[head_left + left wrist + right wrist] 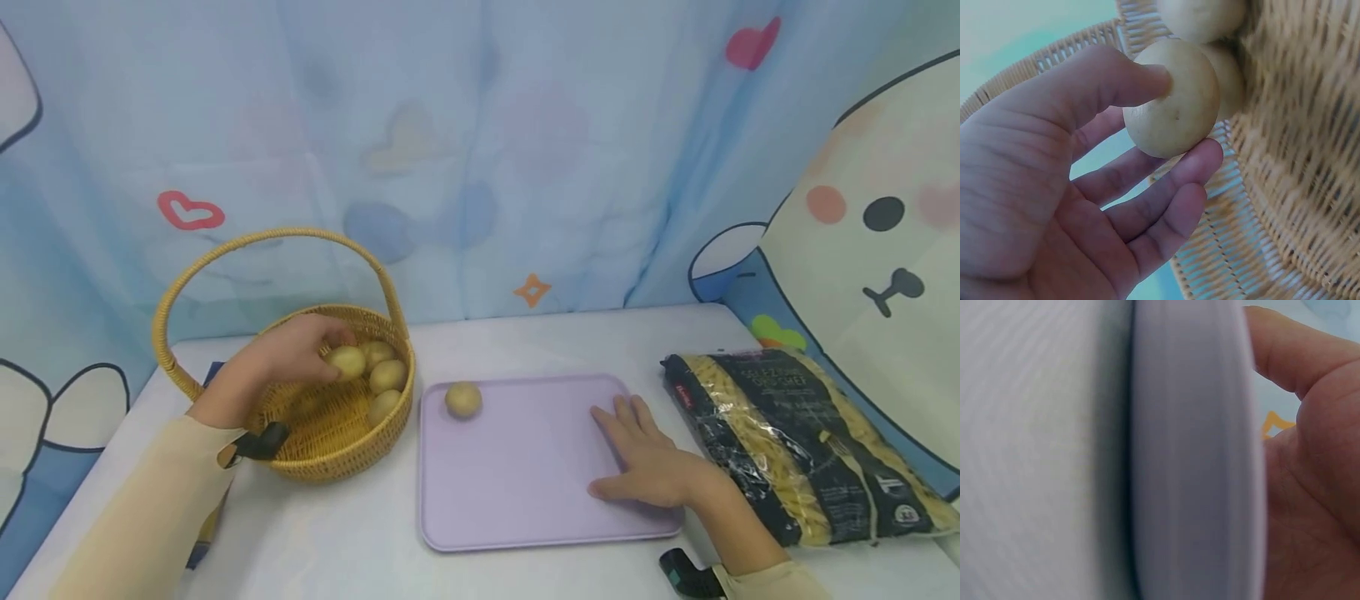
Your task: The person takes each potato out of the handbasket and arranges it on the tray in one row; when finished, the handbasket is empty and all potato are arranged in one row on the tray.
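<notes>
My left hand [296, 346] reaches into a wicker basket [330, 467] with a tall hoop handle. Between thumb and fingers it pinches a round, pale yellow potato [1179, 119], which looks smooth. Several more potatoes [387, 376] lie along the basket's right inner wall, close beside the held one. To the right of the basket is a flat lilac tray [525, 467], with a single potato [463, 400] near its far left corner. Over the tray's right side my right hand [645, 458] rests with its fingers spread, holding nothing; in the right wrist view the tray's rim hides its fingertips.
A bag of pasta [795, 450] in black and clear plastic lies right of the tray, near the right forearm. Partly hidden behind the left forearm and basket is a flat dark-blue and yellow item [206, 533]. A printed curtain [465, 167] hangs behind the white table.
</notes>
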`<state>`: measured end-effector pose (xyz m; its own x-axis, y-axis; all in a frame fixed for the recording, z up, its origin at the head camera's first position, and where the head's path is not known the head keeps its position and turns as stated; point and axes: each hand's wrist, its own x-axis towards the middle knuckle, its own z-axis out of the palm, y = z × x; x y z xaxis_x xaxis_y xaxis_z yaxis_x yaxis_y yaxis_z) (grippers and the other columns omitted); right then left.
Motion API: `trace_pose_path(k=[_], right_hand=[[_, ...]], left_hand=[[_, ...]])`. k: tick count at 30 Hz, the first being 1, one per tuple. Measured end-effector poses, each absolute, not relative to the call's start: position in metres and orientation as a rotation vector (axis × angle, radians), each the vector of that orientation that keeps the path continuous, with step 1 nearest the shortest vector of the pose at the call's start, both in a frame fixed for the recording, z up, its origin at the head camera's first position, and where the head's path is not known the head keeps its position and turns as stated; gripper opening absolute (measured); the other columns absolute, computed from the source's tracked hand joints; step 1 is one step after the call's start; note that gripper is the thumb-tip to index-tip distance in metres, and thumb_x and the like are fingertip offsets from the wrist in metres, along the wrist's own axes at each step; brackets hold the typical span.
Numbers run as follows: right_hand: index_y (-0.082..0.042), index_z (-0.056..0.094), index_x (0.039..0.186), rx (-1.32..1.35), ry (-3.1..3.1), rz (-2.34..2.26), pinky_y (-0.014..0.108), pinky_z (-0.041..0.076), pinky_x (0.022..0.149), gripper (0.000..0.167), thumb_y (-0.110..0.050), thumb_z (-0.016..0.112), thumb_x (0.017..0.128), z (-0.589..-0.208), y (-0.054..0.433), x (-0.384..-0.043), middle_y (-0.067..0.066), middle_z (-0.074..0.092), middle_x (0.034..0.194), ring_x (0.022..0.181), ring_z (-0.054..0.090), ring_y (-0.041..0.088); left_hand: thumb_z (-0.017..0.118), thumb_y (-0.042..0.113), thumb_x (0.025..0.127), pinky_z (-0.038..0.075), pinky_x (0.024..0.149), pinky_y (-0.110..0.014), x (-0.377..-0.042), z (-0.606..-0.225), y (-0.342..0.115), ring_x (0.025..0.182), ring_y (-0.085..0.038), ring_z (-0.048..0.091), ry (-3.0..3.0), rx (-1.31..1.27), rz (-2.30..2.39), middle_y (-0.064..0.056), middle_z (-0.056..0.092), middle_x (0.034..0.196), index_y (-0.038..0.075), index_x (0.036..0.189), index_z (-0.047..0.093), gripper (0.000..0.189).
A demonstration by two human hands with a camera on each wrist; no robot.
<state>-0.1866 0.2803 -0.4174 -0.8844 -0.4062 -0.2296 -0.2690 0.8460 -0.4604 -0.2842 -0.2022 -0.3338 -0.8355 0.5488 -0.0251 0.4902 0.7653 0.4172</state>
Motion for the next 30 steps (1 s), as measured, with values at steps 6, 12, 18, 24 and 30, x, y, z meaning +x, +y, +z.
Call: trace_pose_path(k=[6, 12, 18, 24, 30], right_hand=[[0.001, 0.018, 0.153, -0.498, 2.705, -0.612, 0.077, 0.007, 0.098, 0.106, -0.056, 0.069, 0.080, -0.416, 0.280, -0.186, 0.035, -0.005, 0.154, 0.140, -0.014, 0.052], [0.001, 0.018, 0.153, -0.500, 2.710, -0.612, 0.077, 0.007, 0.099, 0.106, -0.056, 0.069, 0.080, -0.417, 0.280, -0.186, 0.035, -0.004, 0.154, 0.140, -0.014, 0.052], [0.002, 0.020, 0.153, -0.500, 2.722, -0.610, 0.077, 0.006, 0.100, 0.105, -0.056, 0.069, 0.080, -0.417, 0.279, -0.187, 0.035, -0.003, 0.154, 0.140, -0.013, 0.052], [0.002, 0.020, 0.152, -0.489, 2.717, -0.627, 0.075, 0.006, 0.101, 0.105, -0.054, 0.070, 0.079, -0.415, 0.274, -0.185, 0.036, -0.003, 0.154, 0.140, -0.013, 0.052], [0.002, 0.021, 0.153, -0.494, 2.732, -0.624, 0.074, 0.007, 0.102, 0.105, -0.055, 0.070, 0.079, -0.417, 0.267, -0.185, 0.036, -0.002, 0.154, 0.140, -0.012, 0.052]], left_hand=[[0.068, 0.008, 0.074, 0.047, 0.080, -0.041, -0.279, -0.320, -0.186, 0.093, -0.021, 0.059, 2.847, 0.886, 0.561, -0.002, 0.067, 0.103, 0.009, 0.110, 0.068, 0.036], [0.068, 0.012, 0.078, 0.047, 0.079, -0.038, -0.274, -0.309, -0.166, 0.092, -0.018, 0.059, 2.834, 0.945, 0.557, -0.001, 0.066, 0.106, 0.009, 0.115, 0.066, 0.037], [0.071, 0.019, 0.082, 0.048, 0.076, -0.037, -0.276, -0.301, -0.142, 0.087, -0.017, 0.059, 2.825, 0.962, 0.557, 0.000, 0.067, 0.101, 0.012, 0.111, 0.068, 0.030], [0.073, 0.028, 0.083, 0.049, 0.078, -0.038, -0.279, -0.298, -0.116, 0.090, -0.020, 0.062, 2.843, 0.981, 0.519, -0.004, 0.067, 0.104, 0.014, 0.112, 0.066, 0.033], [0.070, 0.014, 0.079, 0.048, 0.075, -0.034, -0.280, -0.300, -0.093, 0.088, -0.018, 0.060, 2.771, 1.009, 0.580, -0.005, 0.066, 0.106, 0.014, 0.113, 0.064, 0.035]])
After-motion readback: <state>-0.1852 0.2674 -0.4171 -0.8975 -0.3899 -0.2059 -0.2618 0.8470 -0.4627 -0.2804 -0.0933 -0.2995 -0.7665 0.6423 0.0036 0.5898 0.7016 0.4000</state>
